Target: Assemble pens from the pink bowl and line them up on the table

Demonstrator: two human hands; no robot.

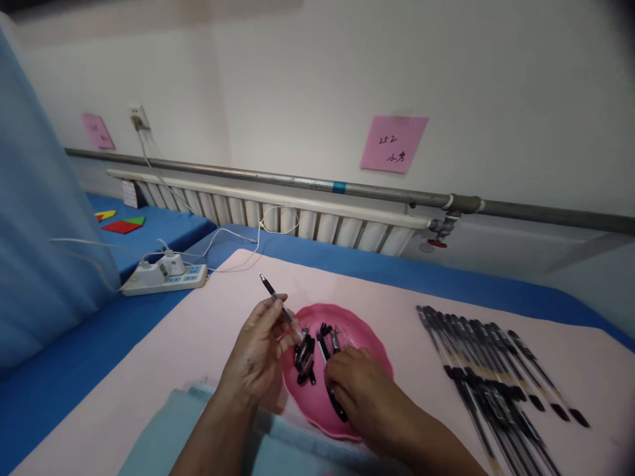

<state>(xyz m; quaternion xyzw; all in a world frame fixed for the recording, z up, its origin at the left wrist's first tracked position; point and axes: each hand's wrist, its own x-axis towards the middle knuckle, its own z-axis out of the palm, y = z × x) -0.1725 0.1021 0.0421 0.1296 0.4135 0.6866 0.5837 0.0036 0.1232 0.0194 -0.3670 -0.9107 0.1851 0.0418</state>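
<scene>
Both hands w/in dish rim

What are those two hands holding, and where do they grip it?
The left hand pinches a pen refill near its lower end. The right hand reaches into the pink bowl; its grip is hidden.

The dish is bright pink, and the loose pen parts lying in it are black with a few silver glints. The pen refill in the left hand is black toward its far end and pale and clear nearer the fingers. The row of pens is black with clear barrels and black caps. The sheet under them is pale pink, over a blue counter. The folded cloth is light teal. The power strip is white with light blue sockets. The note on the white wall is pink with dark handwriting. The flat shapes are red, yellow and green.
</scene>
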